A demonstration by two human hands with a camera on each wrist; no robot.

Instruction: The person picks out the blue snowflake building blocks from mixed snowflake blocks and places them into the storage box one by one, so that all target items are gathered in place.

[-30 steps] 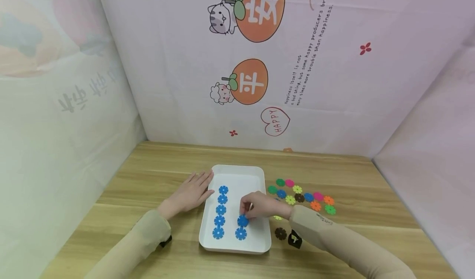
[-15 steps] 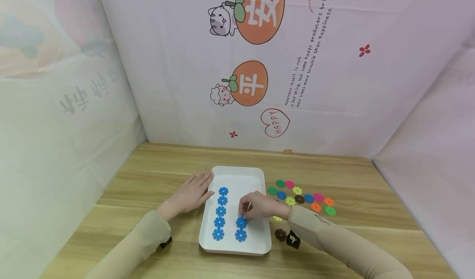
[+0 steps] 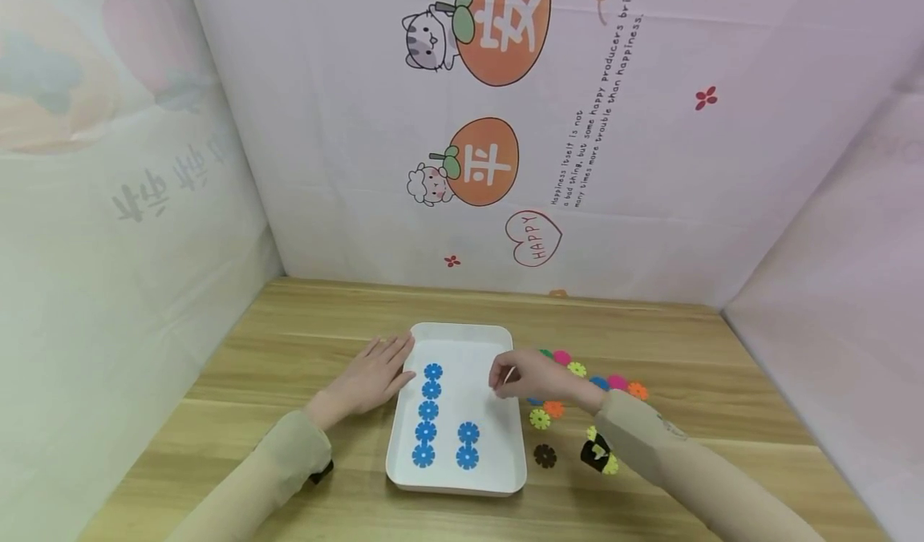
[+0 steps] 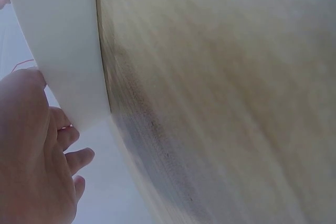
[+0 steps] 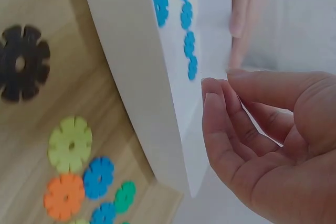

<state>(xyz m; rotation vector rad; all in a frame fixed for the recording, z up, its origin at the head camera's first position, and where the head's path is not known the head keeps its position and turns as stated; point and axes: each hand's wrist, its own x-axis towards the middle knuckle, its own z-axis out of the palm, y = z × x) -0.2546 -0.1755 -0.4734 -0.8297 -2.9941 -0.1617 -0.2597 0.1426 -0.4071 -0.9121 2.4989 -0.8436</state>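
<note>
On the wooden table stands a white tray (image 3: 462, 478). Inside it, several blue snowflake discs (image 3: 429, 410) form a column along the left. Two more blue snowflake discs (image 3: 468, 444) line up one behind the other on the right. My left hand (image 3: 370, 374) rests on the tray's left rim with fingers extended; in the left wrist view that hand (image 4: 31, 145) lies along the outer wall. My right hand (image 3: 532, 374) hovers over the right rim, fingers loosely bent and holding nothing. The right wrist view shows a gap between its thumb and fingertips (image 5: 212, 103).
Loose snowflake discs lie right of the tray: a brown one (image 3: 545, 456), a yellow one (image 3: 540, 419), an orange one (image 3: 553, 409), pink ones (image 3: 617, 382) and others. My right arm covers part of them. A printed cloth wall (image 3: 346, 165) closes off the back.
My right hand has let go of the second blue snowflake disc in the right column and moved up and right to the tray's rim. The left hand stays in place.
</note>
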